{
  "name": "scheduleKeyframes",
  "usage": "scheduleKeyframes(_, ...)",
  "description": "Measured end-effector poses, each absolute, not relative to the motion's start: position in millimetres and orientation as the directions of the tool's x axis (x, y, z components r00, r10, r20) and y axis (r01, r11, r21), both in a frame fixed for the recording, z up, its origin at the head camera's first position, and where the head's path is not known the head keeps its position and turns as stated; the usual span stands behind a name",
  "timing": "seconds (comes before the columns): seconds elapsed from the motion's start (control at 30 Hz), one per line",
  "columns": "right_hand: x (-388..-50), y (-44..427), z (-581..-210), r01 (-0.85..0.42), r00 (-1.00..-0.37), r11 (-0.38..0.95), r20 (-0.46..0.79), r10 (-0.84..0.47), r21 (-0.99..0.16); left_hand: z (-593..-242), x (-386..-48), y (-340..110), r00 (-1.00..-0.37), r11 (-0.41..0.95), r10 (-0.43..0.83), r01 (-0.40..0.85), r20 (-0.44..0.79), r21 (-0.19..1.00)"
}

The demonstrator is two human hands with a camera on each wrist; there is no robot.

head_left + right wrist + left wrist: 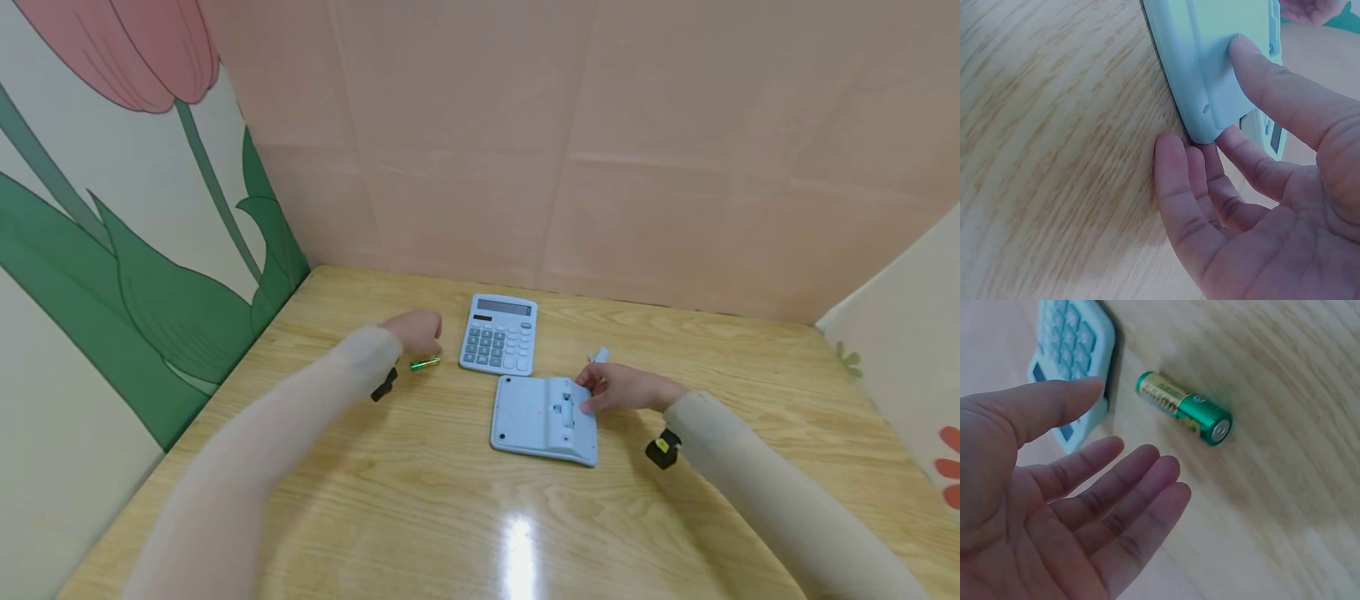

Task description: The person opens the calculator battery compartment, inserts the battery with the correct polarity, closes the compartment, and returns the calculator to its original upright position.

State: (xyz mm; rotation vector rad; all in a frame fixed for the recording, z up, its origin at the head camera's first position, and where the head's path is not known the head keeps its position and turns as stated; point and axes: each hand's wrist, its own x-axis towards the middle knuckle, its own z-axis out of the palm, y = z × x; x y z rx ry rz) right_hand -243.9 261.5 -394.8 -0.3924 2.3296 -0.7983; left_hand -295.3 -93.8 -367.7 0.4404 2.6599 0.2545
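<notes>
Green battery [1185, 407] lies on the table [405, 508], at ten o'clock from a face-down calculator [523, 417]; the left hand [416, 332], fingers loosely extended, is just beside the battery. The right hand [621, 387] pinches the face-down calculator's edge at two o'clock. Another calculator [498, 335] lies face-up at eleven.

Wooden table [420, 500], faceup calculator [498, 335], facedown calculator [531, 419], battery [425, 364]

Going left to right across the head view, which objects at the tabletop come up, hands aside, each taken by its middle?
Green battery, face-up calculator, face-down calculator, small light-blue piece.
</notes>
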Motion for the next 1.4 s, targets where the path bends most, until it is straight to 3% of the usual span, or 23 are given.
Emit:
scheduleKeyframes(0.23, -242, 261, -395, -0.081, -0.749, 0.758, -0.463, -0.475, -0.647, -385, -298, -91, -0.84, 0.939, 0.344, 0.305, -0.42, 0.159)
scheduleKeyframes(0.73, -243, 261, -395, -0.084, -0.758, 0.772, -0.463, -0.46, -0.63, -386, -291, -85, -0.852, 0.945, 0.319, 0.321, -0.415, 0.067)
scheduleKeyframes(1.4, -244, 262, -395, -0.092, -0.757, 0.776, -0.463, -0.461, -0.624, -390, -292, -82, -0.835, 0.92, 0.362, 0.391, -0.415, 0.017)
